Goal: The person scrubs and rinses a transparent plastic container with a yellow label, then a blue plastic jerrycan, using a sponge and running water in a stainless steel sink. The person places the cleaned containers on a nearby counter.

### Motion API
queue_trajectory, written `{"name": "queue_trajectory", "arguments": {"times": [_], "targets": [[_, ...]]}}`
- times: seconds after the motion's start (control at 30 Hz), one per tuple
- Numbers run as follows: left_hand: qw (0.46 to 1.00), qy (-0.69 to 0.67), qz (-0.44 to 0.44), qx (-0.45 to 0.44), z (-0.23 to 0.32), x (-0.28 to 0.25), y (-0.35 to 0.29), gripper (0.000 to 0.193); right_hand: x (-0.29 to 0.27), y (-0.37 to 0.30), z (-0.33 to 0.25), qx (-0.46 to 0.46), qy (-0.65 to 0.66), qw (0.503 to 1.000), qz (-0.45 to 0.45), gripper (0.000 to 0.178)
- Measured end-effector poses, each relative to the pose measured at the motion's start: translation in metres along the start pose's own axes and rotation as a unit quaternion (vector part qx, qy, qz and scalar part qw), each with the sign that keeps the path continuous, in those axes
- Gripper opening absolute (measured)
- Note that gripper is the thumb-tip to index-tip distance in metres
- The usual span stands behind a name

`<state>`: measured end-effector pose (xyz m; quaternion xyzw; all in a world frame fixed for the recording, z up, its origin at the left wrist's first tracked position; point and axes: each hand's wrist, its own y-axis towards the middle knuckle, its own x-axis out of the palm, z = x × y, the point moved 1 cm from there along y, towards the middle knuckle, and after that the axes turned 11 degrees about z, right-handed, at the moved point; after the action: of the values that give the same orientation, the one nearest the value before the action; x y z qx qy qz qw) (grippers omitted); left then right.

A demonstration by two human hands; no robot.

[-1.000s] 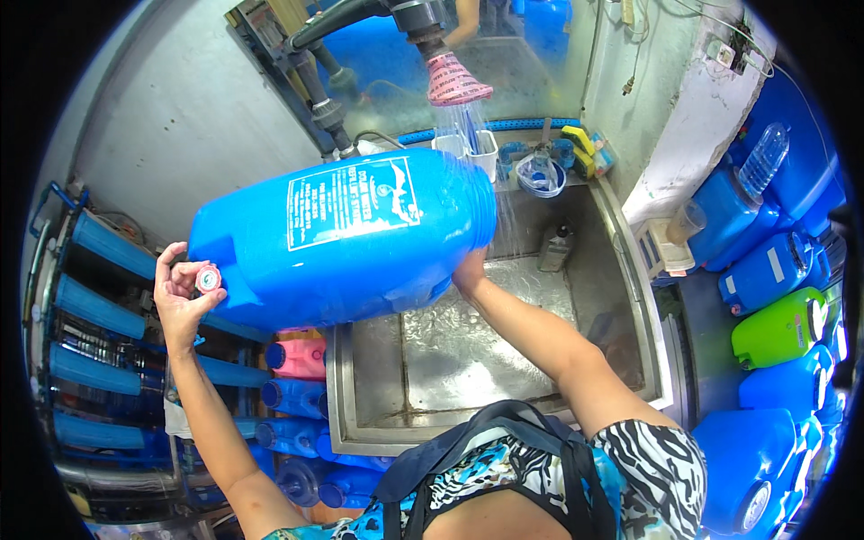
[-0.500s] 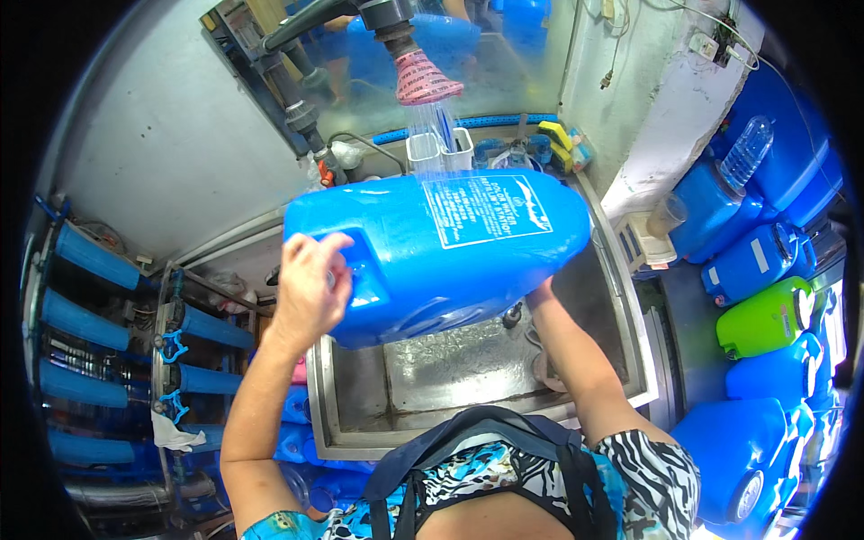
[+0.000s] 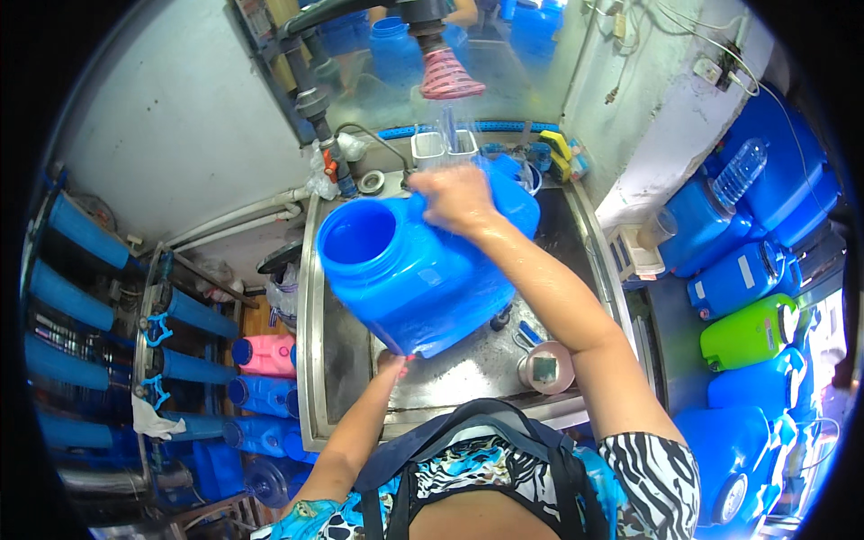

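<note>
A large blue water jug (image 3: 423,288) is held tilted over the steel sink (image 3: 313,360), its wide uncapped mouth (image 3: 358,232) facing up and to the left. My right hand (image 3: 454,196), slightly blurred, is closed at the jug's top by the handle. Under the near lower corner is my left hand (image 3: 392,364); its fingers are mostly hidden by the jug, which it supports. Beyond the jug, water falls from a spout wrapped in pink printed cloth (image 3: 450,76).
A pink cup (image 3: 546,369) with a scrub pad and a blue-handled brush (image 3: 529,333) lie in the sink. White holders (image 3: 428,146) and yellow sponges (image 3: 560,157) line the back ledge. Blue jugs and a green jug (image 3: 747,333) stand right; a pink jug (image 3: 268,355) stands left.
The jug has turned from printed side up to mouth facing up-left. My right hand has moved from beneath it to the top; my left hand has gone from the handle recess to underneath.
</note>
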<state>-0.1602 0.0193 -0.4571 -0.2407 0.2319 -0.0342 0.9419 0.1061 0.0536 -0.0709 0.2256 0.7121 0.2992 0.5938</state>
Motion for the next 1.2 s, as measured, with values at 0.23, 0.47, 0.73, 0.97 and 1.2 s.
{"name": "queue_trajectory", "arguments": {"times": [0.23,0.47,0.73,0.97,1.2], "targets": [[0.913,-0.19,-0.308,-0.191,-0.006,0.007,-0.021,0.03,-0.006,0.033,-0.065,-0.205,0.003,0.969,-0.137,0.014],[0.936,-0.294,-0.146,-0.127,0.058,0.023,-0.012,0.044,-0.067,-0.014,-0.024,-0.333,0.062,0.939,0.058,0.026],[0.971,-0.203,0.095,0.083,0.066,0.018,-0.028,0.062,-0.082,-0.043,-0.007,-0.324,0.069,0.933,0.141,0.033],[0.923,-0.375,0.07,-0.047,0.057,-0.029,-0.016,0.088,-0.053,-0.035,0.047,0.087,0.001,0.99,0.112,0.012],[0.808,-0.552,-0.118,-0.167,0.067,-0.041,-0.022,0.131,-0.021,-0.088,0.135,0.184,0.068,0.974,0.11,0.015]]}}
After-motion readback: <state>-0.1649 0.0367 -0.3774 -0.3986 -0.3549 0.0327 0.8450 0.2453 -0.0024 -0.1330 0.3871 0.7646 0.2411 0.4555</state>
